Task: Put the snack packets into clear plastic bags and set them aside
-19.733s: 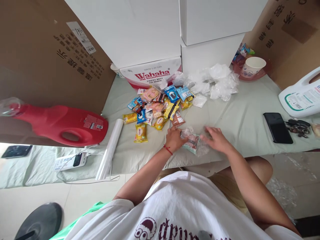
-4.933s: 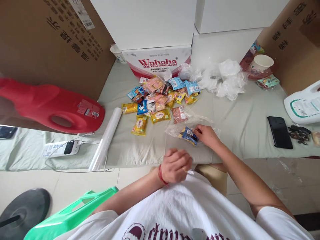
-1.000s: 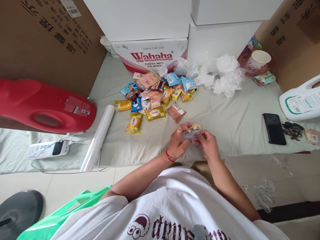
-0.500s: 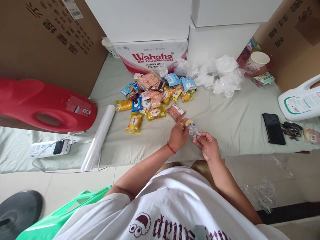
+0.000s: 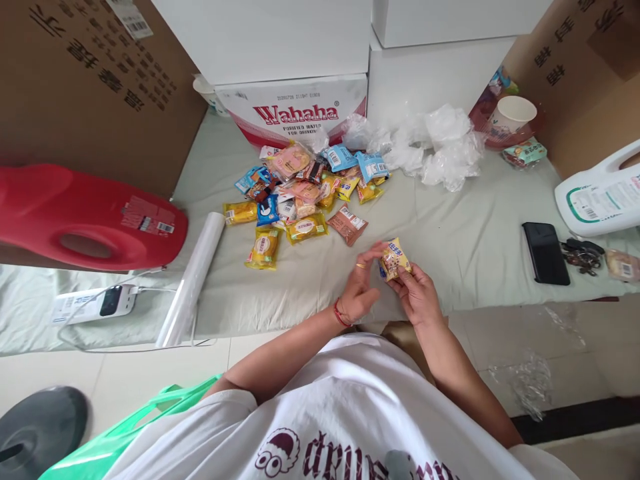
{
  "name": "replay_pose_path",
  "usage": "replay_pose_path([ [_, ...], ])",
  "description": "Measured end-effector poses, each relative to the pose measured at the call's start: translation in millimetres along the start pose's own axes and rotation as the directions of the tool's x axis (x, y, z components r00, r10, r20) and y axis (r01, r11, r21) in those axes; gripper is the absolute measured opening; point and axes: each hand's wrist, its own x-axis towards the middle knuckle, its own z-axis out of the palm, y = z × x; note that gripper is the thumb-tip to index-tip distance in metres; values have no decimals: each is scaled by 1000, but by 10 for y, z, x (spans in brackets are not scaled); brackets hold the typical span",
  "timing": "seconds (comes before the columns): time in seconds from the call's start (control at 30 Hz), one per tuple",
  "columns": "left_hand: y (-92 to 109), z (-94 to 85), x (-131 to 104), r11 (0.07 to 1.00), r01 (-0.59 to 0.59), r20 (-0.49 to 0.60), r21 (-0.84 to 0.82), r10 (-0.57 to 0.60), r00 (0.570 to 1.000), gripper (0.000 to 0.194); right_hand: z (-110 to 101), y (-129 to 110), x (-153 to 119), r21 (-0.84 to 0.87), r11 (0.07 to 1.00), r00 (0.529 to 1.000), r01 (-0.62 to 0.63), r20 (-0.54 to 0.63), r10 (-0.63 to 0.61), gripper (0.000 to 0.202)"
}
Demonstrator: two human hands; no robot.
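Observation:
My right hand (image 5: 416,293) grips a small yellow snack packet (image 5: 396,259) by its lower right edge, its printed face turned up. Beside it, my left hand (image 5: 361,287) has its fingers apart, the fingertips close to the packet's left edge; whether they touch it I cannot tell. Just beyond my left hand lies a brown snack packet (image 5: 349,225). Further off is a loose heap of wrapped snacks in yellow, pink and blue, with a yellow-wrapped cake (image 5: 263,248) at its near side and a light blue packet (image 5: 341,158) at its back.
Crumpled clear plastic bags (image 5: 440,150) lie behind, beside a Wahaba carton (image 5: 295,113). A plastic roll (image 5: 193,280), power strip (image 5: 95,303) and red jug (image 5: 90,220) are at left. A phone (image 5: 546,253), keys (image 5: 583,257) and white bottle (image 5: 603,193) are at right.
The yellow packet has turned so its printed face shows, held in my right hand. My left hand has drawn back a little and its fingers have opened.

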Motion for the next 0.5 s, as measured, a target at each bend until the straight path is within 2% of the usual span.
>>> replay_pose_path([
  [0.03, 38, 23, 15, 994, 80, -162, -77, -92, 983, 43, 6, -10, 8, 5, 1000, 1000, 24, 2, -24, 37],
  [0.07, 71, 45, 36, 974, 170, -277, -148, -206, 939, 39, 12, -20, 13, 12, 999, 999, 42, 12, -42, 38],
  [0.1, 96, 66, 62, 939, 268, -325, -217, -328, 887, 40, 16, -27, 17, 14, 999, 998, 49, 30, -49, 38],
  [0.17, 123, 95, 125, 838, 432, -268, -334, -523, 809, 49, 16, -34, 17, -12, 1000, 996, 26, 85, -25, 39],
  [0.2, 127, 102, 158, 801, 472, -217, -369, -568, 794, 52, 11, -36, 12, -38, 999, 993, 6, 119, -1, 40],
  [0.23, 127, 106, 188, 786, 482, -185, -387, -578, 795, 54, 4, -40, 6, -70, 997, 988, -14, 154, 24, 41],
  [0.3, 120, 105, 238, 801, 463, -152, -379, -547, 823, 54, -20, -57, -9, -140, 989, 977, -36, 204, 64, 43],
  [0.37, 112, 97, 270, 807, 479, -72, -345, -532, 844, 52, -59, -102, -15, -213, 977, 971, -31, 225, 80, 43],
  [0.43, 109, 79, 283, 809, 519, 32, -276, -532, 846, 49, -127, -196, 14, -293, 956, 971, -15, 225, 84, 42],
  [0.5, 111, 36, 277, 844, 516, 54, -147, -514, 856, 45, -251, -364, 114, -362, 932, 979, 17, 196, 59, 43],
])
